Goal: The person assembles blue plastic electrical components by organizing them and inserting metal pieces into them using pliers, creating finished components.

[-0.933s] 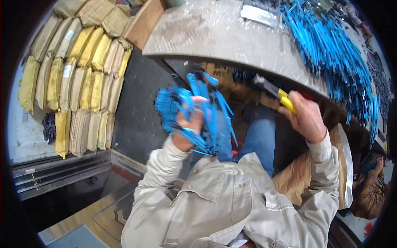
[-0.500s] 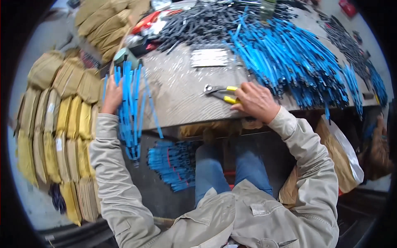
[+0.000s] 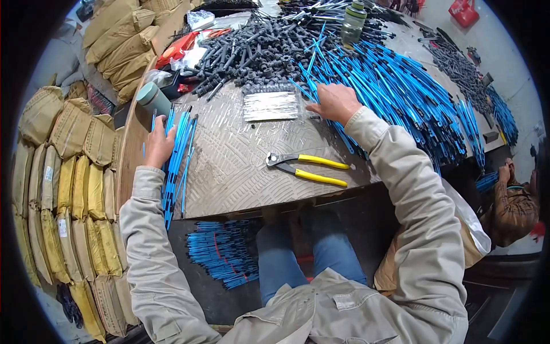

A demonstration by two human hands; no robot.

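Observation:
At the table's left edge my left hand [image 3: 158,146] rests against a small bunch of blue rods with black ends [image 3: 179,150]. Its thumb stands apart from its fingers, and no firm hold shows. My right hand [image 3: 337,103] is at the left side of a large pile of the same blue rods [image 3: 401,94]. Its fingers are curled down with the thumb close by, seemingly around a rod; the fingertips are partly hidden. Between the hands, end-cutting pliers with yellow handles [image 3: 321,162] lie untouched on the table [image 3: 240,172]. Behind them is a stack of thin silvery strips [image 3: 271,106].
A heap of dark grey jointed parts [image 3: 258,49] covers the table's back. A clear bottle [image 3: 353,23] stands at the blue pile; a green cup [image 3: 153,97] stands at left. Brown packages [image 3: 63,166] stack on the left. More blue rods [image 3: 223,252] lie below the table. Another person [image 3: 513,200] sits at right.
My right hand has let go of the pliers and moved up to the blue pile. The pliers now lie on the table. The left bunch lies further onto the table. The view has shifted.

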